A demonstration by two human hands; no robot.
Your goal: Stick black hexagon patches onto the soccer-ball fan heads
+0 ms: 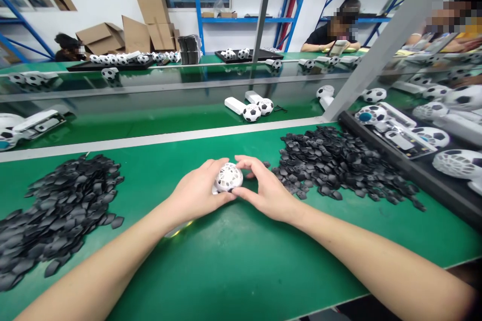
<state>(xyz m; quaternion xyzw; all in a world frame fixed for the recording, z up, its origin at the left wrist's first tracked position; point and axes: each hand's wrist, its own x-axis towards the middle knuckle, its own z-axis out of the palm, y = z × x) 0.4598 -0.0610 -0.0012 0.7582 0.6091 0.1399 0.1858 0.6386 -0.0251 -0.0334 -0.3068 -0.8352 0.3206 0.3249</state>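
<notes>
A white ball-shaped housing (229,176) with an openwork face is held low over the green bench, between both hands. My left hand (199,188) is closed around its left side, fingers over the top and thumb at the lower edge. From the right, my right hand (263,188) pinches the rim with curved fingers and thumb. Whether a small piece sits in the right fingertips cannot be made out. A heap of small black plastic pieces (327,160) lies just beyond my right hand, and another black heap (64,210) spreads to the left.
A black tray (425,180) with white football-patterned units stands at the right, beside a slanted grey post (391,40). Beyond a pale rail (169,135), finished-looking football units (251,112) lie on a green belt. A person (333,30) sits across at the back.
</notes>
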